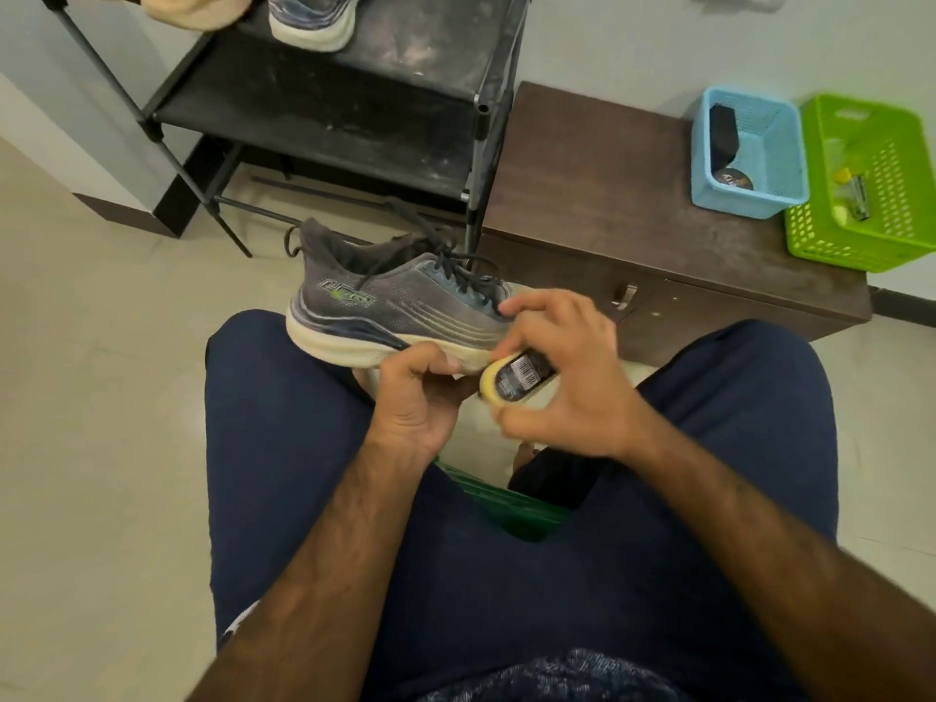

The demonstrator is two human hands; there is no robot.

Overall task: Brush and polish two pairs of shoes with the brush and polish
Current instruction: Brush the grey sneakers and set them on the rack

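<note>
A grey running shoe (390, 301) with black laces and a cream sole lies sideways above my knees, toe to the right. My left hand (420, 397) grips its sole from below, near the toe. My right hand (562, 367) holds a black polish bottle with a yellow sponge tip (516, 380), the sponge against the sole's edge by the toe. A second grey shoe (314, 17) stands on the rack's top shelf. In the blue basket (780, 159) sit a black brush (722, 134) and a round polish tin (734, 179).
A black metal shoe rack (364, 108) stands ahead on the left. Beside it is a low brown cabinet (608, 195), which also carries a green basket (881, 195) of small items. A green stool (501, 504) shows between my legs. Beige floor tiles lie on both sides.
</note>
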